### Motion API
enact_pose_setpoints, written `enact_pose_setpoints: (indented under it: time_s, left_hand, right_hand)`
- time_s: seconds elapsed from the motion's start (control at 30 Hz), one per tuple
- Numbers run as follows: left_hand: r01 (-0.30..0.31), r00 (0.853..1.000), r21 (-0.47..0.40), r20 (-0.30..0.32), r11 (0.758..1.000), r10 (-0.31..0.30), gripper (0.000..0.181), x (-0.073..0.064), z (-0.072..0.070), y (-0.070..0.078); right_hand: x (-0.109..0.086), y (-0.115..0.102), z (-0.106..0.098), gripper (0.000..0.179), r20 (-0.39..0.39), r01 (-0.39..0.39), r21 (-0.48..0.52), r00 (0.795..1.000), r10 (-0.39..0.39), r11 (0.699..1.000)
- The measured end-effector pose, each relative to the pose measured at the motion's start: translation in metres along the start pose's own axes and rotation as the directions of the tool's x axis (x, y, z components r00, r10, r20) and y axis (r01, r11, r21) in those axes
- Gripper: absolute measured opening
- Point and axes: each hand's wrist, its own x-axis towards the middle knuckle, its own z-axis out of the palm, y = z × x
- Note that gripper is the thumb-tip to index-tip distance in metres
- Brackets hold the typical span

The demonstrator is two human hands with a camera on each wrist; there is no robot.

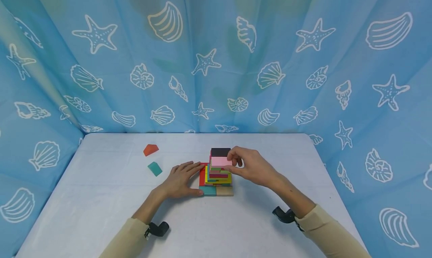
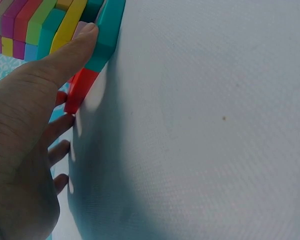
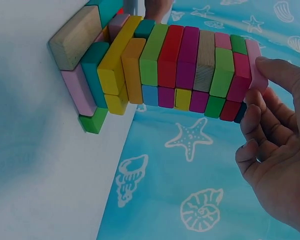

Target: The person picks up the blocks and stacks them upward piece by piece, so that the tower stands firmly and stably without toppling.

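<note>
A tall tower of coloured wooden blocks [image 3: 167, 62] stands on a wider base. My right hand [image 1: 254, 168] pinches a pink block [image 1: 218, 162] at the tower's top between thumb and fingers. The block lies beside a black block [image 1: 221, 152] on the top layer. My left hand [image 1: 179, 181] rests at the base's left side, its fingers extended. In the left wrist view, the thumb touches a teal block [image 2: 110, 35] at the base, and the fingertips reach a red block [image 2: 82, 87]. A natural wood block [image 1: 224, 191] forms the base's front right corner.
To the left on the white table [image 1: 101, 198] lie two loose pieces, an orange block [image 1: 150, 150] and a teal block [image 1: 155, 168]. Behind and at the sides hangs a blue curtain [image 1: 216, 89] with white shells and starfish.
</note>
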Motion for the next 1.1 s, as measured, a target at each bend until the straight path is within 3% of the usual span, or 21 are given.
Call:
enact_pose_setpoints:
  time_s: [0.17,0.3,0.4,0.47,0.53,0.63,0.83,1.1]
  left_hand:
    - [-0.002,1.000,0.001,-0.001,1.000,0.002,0.101,-0.001,0.000,0.000]
    - [-0.004,1.000,0.000,0.001,1.000,0.004,0.101,-0.002,-0.001,-0.001]
    - [-0.001,1.000,-0.007,0.002,1.000,0.001,0.101,-0.003,-0.001,-0.001]
    - [0.002,1.000,-0.009,0.004,1.000,-0.002,0.101,-0.003,-0.002,-0.001]
    - [0.003,1.000,-0.010,0.011,1.000,-0.003,0.100,-0.003,-0.001,-0.002]
    - [0.010,1.000,-0.002,0.025,1.000,-0.010,0.101,-0.002,0.001,-0.002]
    - [0.000,1.000,0.001,0.009,1.000,0.000,0.101,-0.001,-0.001,-0.002]
    - [0.003,1.000,0.001,0.018,1.000,-0.003,0.100,0.001,-0.001,-0.002]
  right_hand:
    - [-0.002,0.009,0.001,0.035,-0.060,0.023,0.092,0.998,-0.017,0.995]
    - [0.000,0.031,0.005,0.030,-0.142,0.022,0.196,0.990,0.006,0.980]
    - [0.003,0.051,0.012,0.038,-0.082,-0.046,0.235,0.994,0.068,0.971]
    - [0.004,0.066,0.023,0.056,0.029,-0.112,0.201,0.994,0.109,0.973]
    - [0.002,0.078,0.037,0.077,0.156,-0.152,0.146,0.979,0.129,0.978]
    - [-0.003,0.090,0.057,0.100,0.260,-0.121,0.022,0.959,0.111,0.992]
    - [-0.002,0.087,0.072,0.108,0.245,-0.061,-0.149,0.965,0.097,0.987]
    - [-0.003,0.087,0.075,0.103,0.246,-0.068,-0.187,0.963,0.113,0.980]
